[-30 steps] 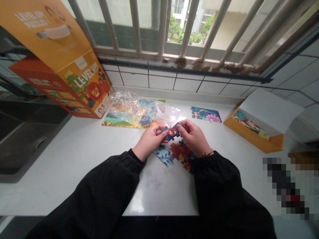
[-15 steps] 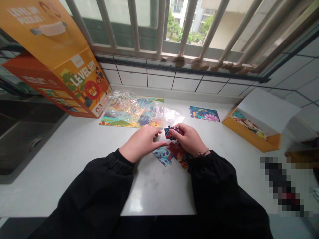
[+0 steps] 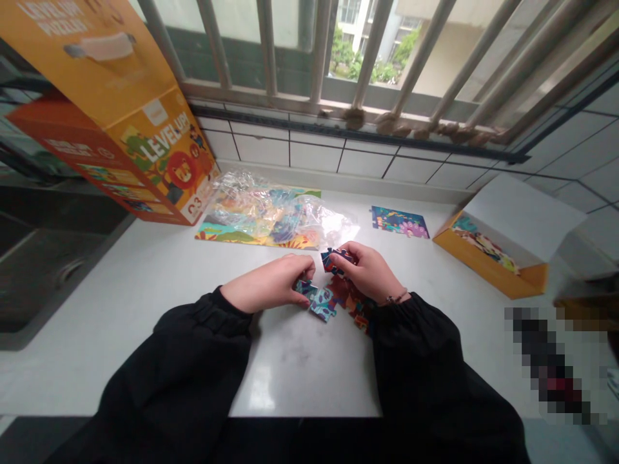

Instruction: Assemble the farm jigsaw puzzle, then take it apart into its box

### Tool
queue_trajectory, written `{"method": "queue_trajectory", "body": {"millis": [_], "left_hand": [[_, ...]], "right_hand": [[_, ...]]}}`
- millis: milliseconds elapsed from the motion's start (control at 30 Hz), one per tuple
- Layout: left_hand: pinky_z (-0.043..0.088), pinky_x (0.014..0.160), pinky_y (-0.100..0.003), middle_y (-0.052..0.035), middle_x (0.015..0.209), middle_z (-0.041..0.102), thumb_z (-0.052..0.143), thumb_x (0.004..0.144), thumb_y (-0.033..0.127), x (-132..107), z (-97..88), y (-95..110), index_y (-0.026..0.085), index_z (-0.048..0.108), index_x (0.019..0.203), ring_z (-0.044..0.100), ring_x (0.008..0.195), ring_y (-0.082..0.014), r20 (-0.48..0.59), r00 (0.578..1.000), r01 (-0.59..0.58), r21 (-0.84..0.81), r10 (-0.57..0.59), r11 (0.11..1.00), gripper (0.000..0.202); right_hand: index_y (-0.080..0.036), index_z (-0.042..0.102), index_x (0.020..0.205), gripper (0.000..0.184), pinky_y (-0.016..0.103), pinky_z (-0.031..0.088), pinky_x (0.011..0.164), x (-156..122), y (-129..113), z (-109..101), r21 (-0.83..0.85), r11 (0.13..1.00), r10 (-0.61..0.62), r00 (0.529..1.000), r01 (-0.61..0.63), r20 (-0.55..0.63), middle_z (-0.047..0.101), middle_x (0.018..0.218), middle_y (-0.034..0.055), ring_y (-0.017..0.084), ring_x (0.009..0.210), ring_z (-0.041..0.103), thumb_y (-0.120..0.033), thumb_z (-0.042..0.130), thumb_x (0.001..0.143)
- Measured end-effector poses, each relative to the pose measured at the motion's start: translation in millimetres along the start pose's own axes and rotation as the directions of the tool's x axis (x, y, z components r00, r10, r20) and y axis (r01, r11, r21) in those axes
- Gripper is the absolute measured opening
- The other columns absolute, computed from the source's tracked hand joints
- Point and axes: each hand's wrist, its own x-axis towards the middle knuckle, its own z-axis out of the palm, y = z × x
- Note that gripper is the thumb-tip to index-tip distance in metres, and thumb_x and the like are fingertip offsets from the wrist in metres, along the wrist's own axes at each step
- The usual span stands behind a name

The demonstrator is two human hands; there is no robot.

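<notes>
My left hand point(image 3: 280, 283) pinches a dark teal puzzle piece point(image 3: 305, 290) between thumb and fingers, low over the counter. Right beside it lies a light-blue, leaf-patterned puzzle piece point(image 3: 323, 304); whether the two touch I cannot tell. Reddish-brown puzzle pieces point(image 3: 344, 293) adjoin the leafy one and run partly beneath my right hand point(image 3: 365, 267). That hand is closed on a small stack of dark blue and red puzzle pieces point(image 3: 329, 260), its thumb on top. How many it holds is hidden.
A clear plastic bag point(image 3: 271, 209) rests on a colourful picture sheet point(image 3: 232, 237). Behind the right hand lies a joined blue-purple puzzle section point(image 3: 400, 221). An open yellow box point(image 3: 493, 270) with pieces stands right; a tall orange puzzle box point(image 3: 164, 148) and a dark sink point(image 3: 58, 277) are left.
My left hand has moved slightly left and down and closed on the dark teal puzzle piece. The right hand keeps its stack in nearly the same spot.
</notes>
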Motion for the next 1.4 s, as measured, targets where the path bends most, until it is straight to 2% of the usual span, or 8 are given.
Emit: {"method": "queue_trajectory", "body": {"millis": [233,333,467,567,700,833,1133,1400], "left_hand": [[0.041,0.066,-0.028,0.0033,0.080,0.062,0.082,0.089,0.036,5.0,-2.2,0.7,0.021,0.062,0.102,0.058,0.073,-0.0162,-0.114,0.987,0.076,-0.271,-0.111,0.959,0.028],[0.046,0.061,-0.027,0.0036,0.076,0.064,0.074,0.098,0.045,8.8,4.0,3.8,0.021,0.065,0.113,0.060,0.064,-0.0142,-0.108,0.978,0.094,-0.540,-0.179,0.837,0.030],[0.060,0.073,-0.030,-0.0044,0.100,0.074,0.075,0.097,0.057,16.0,18.4,8.7,0.019,0.068,0.114,0.072,0.082,-0.0159,-0.179,0.953,0.018,-0.774,-0.245,0.633,0.042],[0.060,0.074,-0.028,-0.0049,0.097,0.077,0.089,0.088,0.052,18.4,24.8,9.4,0.019,0.066,0.120,0.075,0.083,-0.0167,-0.167,0.952,0.013,-0.816,-0.258,0.579,0.051],[0.056,0.069,-0.025,-0.0044,0.091,0.079,0.093,0.085,0.043,17.1,22.3,7.0,0.018,0.067,0.122,0.075,0.077,-0.0157,-0.150,0.951,0.017,-0.847,-0.270,0.531,0.051],[0.057,0.068,-0.024,-0.0073,0.096,0.081,0.093,0.084,0.035,16.0,14.1,3.9,0.016,0.070,0.117,0.076,0.076,-0.0150,-0.196,0.907,-0.011,-0.897,-0.373,0.443,0.044],[0.053,0.059,-0.020,-0.0061,0.091,0.081,0.090,0.086,0.029,16.4,11.2,-7.7,0.018,0.068,0.116,0.075,0.071,-0.0142,-0.231,0.854,0.033,-0.871,-0.467,0.491,0.039],[0.057,0.066,-0.023,-0.0046,0.093,0.079,0.090,0.089,0.045,21.0,30.8,4.1,0.018,0.069,0.116,0.074,0.078,-0.0140,-0.121,0.939,0.041,-0.889,-0.321,0.456,0.043]], "right_hand": [[-0.023,0.069,0.098,0.043,0.031,0.054,0.067,-6.1,-12.8,-5.0,0.370,0.927,0.027,0.995,-0.059,0.091,0.078,0.092,0.0033,0.018,0.074,0.069,-0.066,0.071,0.098],[-0.024,0.067,0.099,0.046,0.031,0.057,0.063,-6.7,-13.0,-1.2,0.438,0.891,0.045,0.985,-0.115,0.166,0.079,0.092,0.0034,0.020,0.074,0.072,-0.069,0.077,0.093],[-0.026,0.068,0.107,0.047,0.033,0.060,0.066,-3.0,-7.2,6.0,0.368,0.928,0.023,0.995,-0.055,0.093,0.079,0.093,0.0029,0.022,0.079,0.074,-0.063,0.086,0.085],[-0.026,0.069,0.109,0.046,0.033,0.060,0.065,-1.8,-4.8,7.3,0.315,0.949,0.014,0.998,-0.034,0.064,0.078,0.089,0.0013,0.021,0.075,0.073,-0.059,0.087,0.085],[-0.026,0.071,0.114,0.043,0.034,0.064,0.072,-4.0,-5.9,4.7,0.420,0.905,-0.013,0.981,-0.071,0.194,0.082,0.097,0.0028,0.022,0.084,0.079,-0.056,0.085,0.087],[-0.026,0.069,0.136,0.061,0.032,0.062,0.066,-5.3,-6.0,2.9,0.430,0.896,-0.012,0.962,-0.110,0.271,0.082,0.100,0.0034,0.021,0.079,0.078,-0.054,0.088,0.085],[-0.024,0.078,0.107,0.045,0.028,0.051,0.060,-3.4,-2.2,10.2,0.308,0.951,-0.016,0.994,-0.020,0.111,0.072,0.079,-0.0009,0.016,0.067,0.065,-0.061,0.088,0.084],[-0.024,0.071,0.091,0.035,0.033,0.056,0.071,-4.7,-13.6,14.0,0.223,0.973,-0.009,0.973,0.061,-0.229,0.075,0.082,0.0020,0.019,0.073,0.067,-0.057,0.083,0.091]]}}
